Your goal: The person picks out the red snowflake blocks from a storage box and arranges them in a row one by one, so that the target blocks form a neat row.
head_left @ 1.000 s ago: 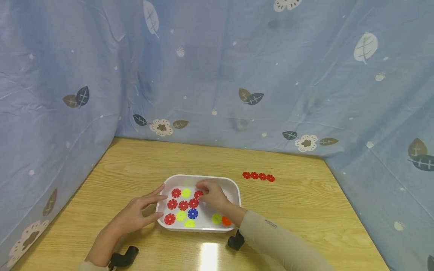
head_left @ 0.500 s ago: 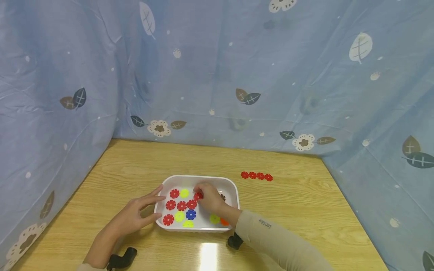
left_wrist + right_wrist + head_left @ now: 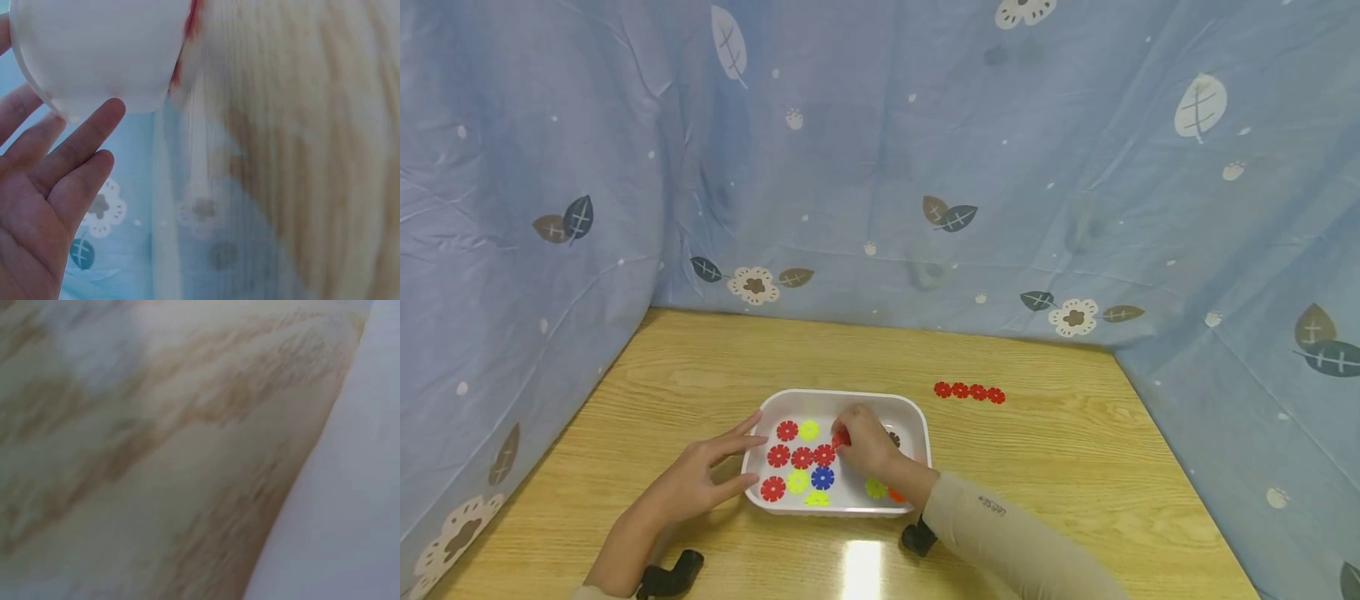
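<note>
The right hand [image 3: 863, 446] has its fingertips curled around a red snowflake disc [image 3: 839, 438], pinching it just above the floor of the white tray [image 3: 917, 417]. The left hand [image 3: 696, 475] lies flat with its fingers [image 3: 81, 140] straight and slightly spread, their tips touching the tray's left wall. Inside the tray, other discs lie loose: red ones [image 3: 802, 457] in a cluster, yellow-green ones [image 3: 797, 481], a blue one [image 3: 822, 477] and an orange one partly hidden by the right wrist. The tray rests on a wooden table [image 3: 1060, 467]. A row of four joined red discs [image 3: 969, 391] lies on the table, well apart to the right. Blue leaf-printed cloth [image 3: 880, 167] hangs behind.
</note>
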Demonstrator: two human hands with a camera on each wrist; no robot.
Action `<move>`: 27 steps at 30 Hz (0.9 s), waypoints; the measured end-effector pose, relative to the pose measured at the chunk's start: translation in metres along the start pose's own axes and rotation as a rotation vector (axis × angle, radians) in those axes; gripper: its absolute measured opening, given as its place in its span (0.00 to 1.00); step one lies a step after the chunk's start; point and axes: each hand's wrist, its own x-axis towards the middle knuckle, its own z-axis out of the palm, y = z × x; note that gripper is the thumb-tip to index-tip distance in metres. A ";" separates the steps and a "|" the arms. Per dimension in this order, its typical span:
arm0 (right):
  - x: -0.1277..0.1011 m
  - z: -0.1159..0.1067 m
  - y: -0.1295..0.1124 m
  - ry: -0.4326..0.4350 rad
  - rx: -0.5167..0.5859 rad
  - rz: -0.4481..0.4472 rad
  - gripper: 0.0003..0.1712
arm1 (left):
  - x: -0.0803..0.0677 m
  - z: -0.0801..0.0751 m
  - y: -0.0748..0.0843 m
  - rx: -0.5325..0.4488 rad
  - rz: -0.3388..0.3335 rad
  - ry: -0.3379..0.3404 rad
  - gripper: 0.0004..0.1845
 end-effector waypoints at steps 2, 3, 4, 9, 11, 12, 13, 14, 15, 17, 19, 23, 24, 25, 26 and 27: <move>-0.001 -0.001 0.000 0.001 -0.002 0.001 0.10 | 0.000 0.000 0.000 0.010 0.001 0.003 0.23; -0.001 -0.001 0.000 0.003 -0.004 0.001 0.10 | 0.000 0.000 0.000 0.013 -0.004 0.001 0.23; -0.001 -0.001 0.001 0.003 -0.003 0.003 0.10 | -0.001 0.000 0.000 0.016 -0.009 0.000 0.23; -0.001 -0.001 0.003 -0.004 0.002 0.002 0.10 | -0.001 0.000 -0.001 0.015 -0.028 -0.012 0.24; -0.001 -0.003 0.003 -0.008 0.003 0.000 0.10 | -0.001 0.000 0.000 0.010 -0.030 -0.014 0.24; -0.001 -0.004 0.003 -0.010 0.005 0.001 0.10 | -0.001 0.000 0.000 0.006 -0.030 -0.014 0.24; -0.002 -0.005 0.003 -0.015 0.013 0.006 0.10 | -0.001 0.000 -0.001 0.005 -0.027 -0.013 0.24; -0.002 -0.006 0.003 -0.020 0.018 0.011 0.10 | -0.001 0.001 -0.001 0.001 -0.029 -0.014 0.23; -0.002 -0.007 0.003 -0.024 0.026 0.017 0.11 | -0.001 0.001 -0.001 -0.004 -0.037 -0.015 0.23; -0.003 -0.009 0.004 -0.035 0.039 0.035 0.13 | -0.001 0.001 -0.001 -0.013 -0.044 -0.016 0.23; -0.004 -0.011 0.004 -0.043 0.075 0.051 0.16 | -0.001 0.001 -0.002 -0.014 -0.047 -0.014 0.23; -0.006 -0.015 0.005 -0.044 0.190 0.070 0.20 | 0.000 0.001 -0.003 -0.004 -0.020 -0.004 0.23; -0.006 -0.016 0.006 -0.041 0.229 0.067 0.20 | 0.000 0.001 -0.003 -0.006 -0.015 -0.004 0.23; -0.007 -0.017 0.006 -0.039 0.260 0.067 0.21 | 0.000 0.001 -0.003 -0.009 -0.013 -0.005 0.23; -0.007 -0.018 0.007 -0.040 0.289 0.069 0.21 | 0.000 0.001 -0.003 -0.006 -0.004 -0.002 0.23; -0.007 -0.019 0.008 -0.040 0.317 0.070 0.21 | -0.001 0.001 -0.003 -0.011 -0.004 -0.003 0.23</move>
